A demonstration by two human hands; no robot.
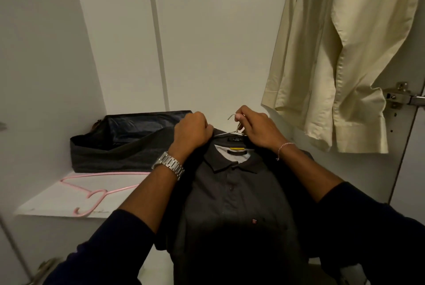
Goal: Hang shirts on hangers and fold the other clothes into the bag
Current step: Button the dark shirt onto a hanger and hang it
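Observation:
A dark grey polo shirt [232, 211] hangs down in front of me over the shelf edge, collar up, with a thin metal hanger [233, 125] inside its neck. My left hand [192, 132] is closed on the left side of the collar. My right hand [255, 128] pinches the hanger's hook and neck at the top of the collar. A dark fabric bag [115, 151] stands open on the white shelf [57, 202] to the left, behind a pink hanger [92, 195] that lies flat on that shelf.
A cream shirt [345, 55] hangs at the upper right inside the white wardrobe. A metal door hinge [401, 97] sticks out on the right wall. The wardrobe's back wall has a vertical divider strip [158, 39].

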